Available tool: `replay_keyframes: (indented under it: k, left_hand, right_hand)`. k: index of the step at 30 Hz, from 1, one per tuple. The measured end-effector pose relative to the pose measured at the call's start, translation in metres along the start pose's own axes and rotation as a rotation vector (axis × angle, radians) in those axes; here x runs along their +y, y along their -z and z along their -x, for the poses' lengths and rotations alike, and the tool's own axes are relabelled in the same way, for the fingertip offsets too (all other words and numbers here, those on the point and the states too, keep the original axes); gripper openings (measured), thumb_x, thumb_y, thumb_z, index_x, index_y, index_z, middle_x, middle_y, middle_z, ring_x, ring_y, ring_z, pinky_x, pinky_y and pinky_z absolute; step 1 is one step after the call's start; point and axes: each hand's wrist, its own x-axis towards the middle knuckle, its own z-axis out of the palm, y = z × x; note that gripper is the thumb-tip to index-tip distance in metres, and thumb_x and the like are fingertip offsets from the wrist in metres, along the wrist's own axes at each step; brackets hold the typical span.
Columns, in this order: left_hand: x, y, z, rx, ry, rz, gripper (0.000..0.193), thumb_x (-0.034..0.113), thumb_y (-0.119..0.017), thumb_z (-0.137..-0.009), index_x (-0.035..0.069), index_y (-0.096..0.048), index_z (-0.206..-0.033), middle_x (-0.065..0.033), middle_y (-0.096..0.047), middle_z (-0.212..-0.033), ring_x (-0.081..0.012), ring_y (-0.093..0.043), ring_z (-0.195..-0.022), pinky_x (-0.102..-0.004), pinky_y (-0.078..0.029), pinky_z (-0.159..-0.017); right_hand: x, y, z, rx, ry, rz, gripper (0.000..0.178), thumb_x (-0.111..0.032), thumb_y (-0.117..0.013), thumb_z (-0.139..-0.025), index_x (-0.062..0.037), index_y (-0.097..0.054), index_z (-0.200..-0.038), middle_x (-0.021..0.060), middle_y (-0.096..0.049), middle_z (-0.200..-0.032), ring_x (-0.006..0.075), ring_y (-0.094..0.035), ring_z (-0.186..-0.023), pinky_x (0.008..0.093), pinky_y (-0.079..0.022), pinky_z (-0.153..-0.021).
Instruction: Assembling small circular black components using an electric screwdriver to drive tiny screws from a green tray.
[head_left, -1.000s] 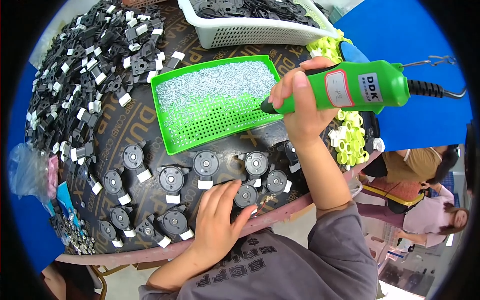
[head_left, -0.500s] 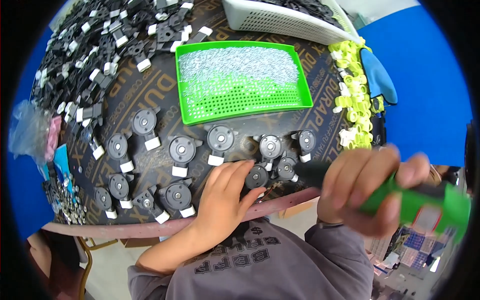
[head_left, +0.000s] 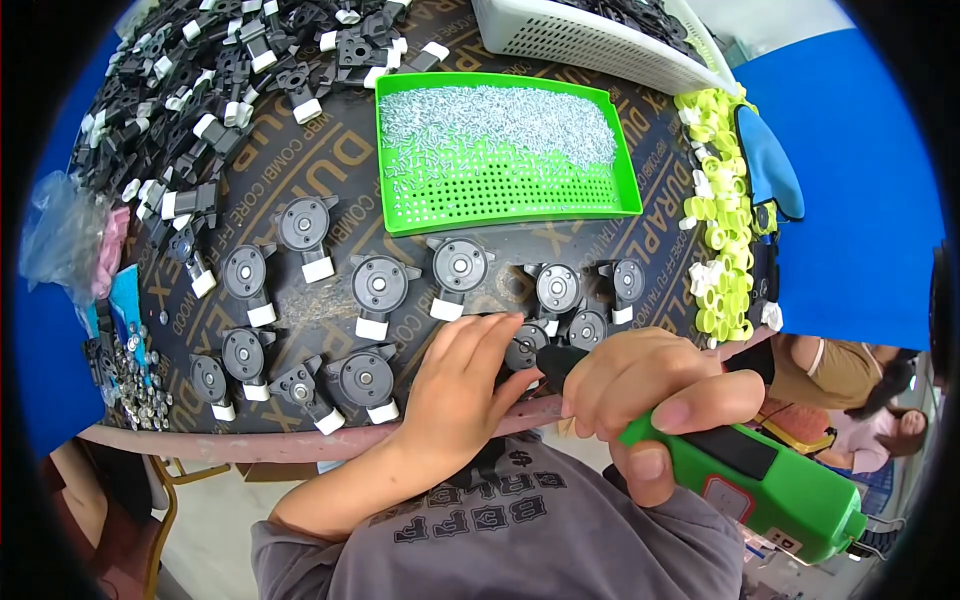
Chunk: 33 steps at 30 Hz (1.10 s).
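Observation:
My left hand (head_left: pixel 452 385) lies at the table's near edge, its fingers and thumb around a black round plastic part (head_left: pixel 524 347). My right hand (head_left: pixel 655 385) is wrapped round a green electric screwdriver (head_left: pixel 775 495). The tool's dark nose points left and reaches the edge of that part; whether its bit touches a screw cannot be made out. Close by sit more black round parts with white tabs, such as one (head_left: pixel 557 287) just beyond the fingers and another (head_left: pixel 587 328) beside the tool's nose. Several similar parts (head_left: pixel 366 376) stand left of my left hand.
A green perforated tray (head_left: pixel 520 205) holds many small silvery screws (head_left: pixel 490 115). Black parts with white tabs pile up (head_left: pixel 230 90) at the far left. Yellow rings (head_left: pixel 725 235) line the right side, below a white basket (head_left: pixel 590 50). Small metal pieces (head_left: pixel 140 385) lie at the left edge.
My right hand has brought the screwdriver leftward and turned it, so its nose now meets the part at my left hand. The left hand keeps its hold. The whole view has shifted slightly.

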Motion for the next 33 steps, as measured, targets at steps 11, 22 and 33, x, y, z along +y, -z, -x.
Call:
replay_keyframes:
  k: [11,22,33]
  left_hand:
    - [0.001,0.002,-0.003,-0.016,0.011,0.014,0.055,0.014,-0.077,-0.077,-0.001,-0.055,-0.125,-0.0158,-0.060,-0.117,-0.0349,-0.056,-0.107,-0.0423,-0.047,-0.092]
    - [0.000,-0.001,0.001,-0.025,0.036,-0.024,0.055,0.017,-0.076,-0.079,-0.003,-0.053,-0.126,-0.0162,-0.060,-0.116,-0.0355,-0.055,-0.106,-0.0430,-0.046,-0.092]
    - [0.004,0.000,-0.003,-0.062,0.011,-0.021,0.056,0.020,-0.075,-0.084,-0.005,-0.052,-0.128,-0.0175,-0.060,-0.120,-0.0350,-0.055,-0.108,-0.0425,-0.046,-0.094]
  right_hand:
    - [0.001,0.011,-0.023,-0.190,-0.072,0.020,0.031,-0.006,-0.061,-0.089,-0.0062,-0.037,-0.109,0.0098,-0.056,-0.072,0.0232,-0.059,-0.054,0.0393,-0.054,-0.051]
    - [0.001,0.017,-0.015,0.080,-0.124,0.020,0.027,-0.012,-0.060,-0.094,-0.0093,-0.040,-0.112,0.0083,-0.055,-0.071,0.0187,-0.055,-0.052,0.0373,-0.051,-0.051]
    - [0.089,0.071,-0.050,0.669,0.008,0.090,0.018,0.001,-0.052,-0.094,0.0023,-0.043,-0.110,0.0076,-0.054,-0.061,0.0145,-0.054,-0.048,0.0292,-0.047,-0.047]
